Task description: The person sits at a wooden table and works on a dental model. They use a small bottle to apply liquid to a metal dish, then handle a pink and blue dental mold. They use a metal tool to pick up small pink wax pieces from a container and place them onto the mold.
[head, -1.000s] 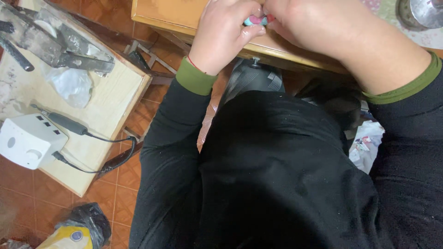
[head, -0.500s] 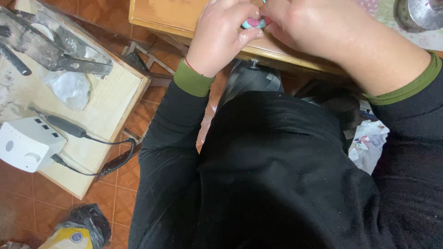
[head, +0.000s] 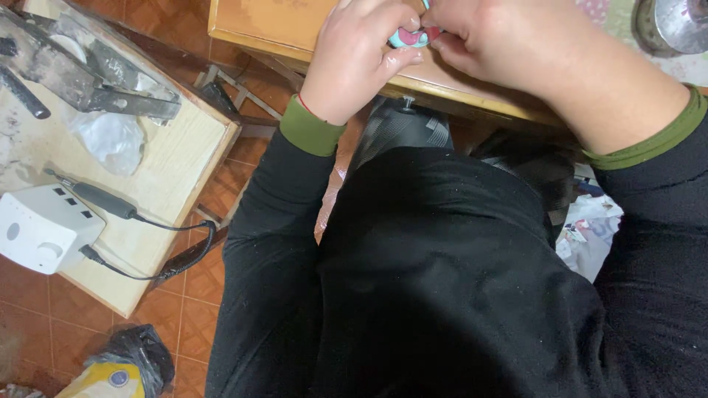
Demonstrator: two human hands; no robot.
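Both hands meet at twelve o'clock over the wooden surface (head: 295, 33). The left hand (head: 361, 59) and right hand (head: 509, 44) have fingers closed narrowly around a small blue-and-pink object (head: 410, 37). It is mostly hidden, so its long axis cannot be told.

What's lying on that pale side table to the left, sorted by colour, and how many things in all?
White: 2, a box with a dial and a crumpled bag
Black: 2, a corded handpiece and a handle at the far edge
Grey: 1, a dusty metal tool
Total: 5
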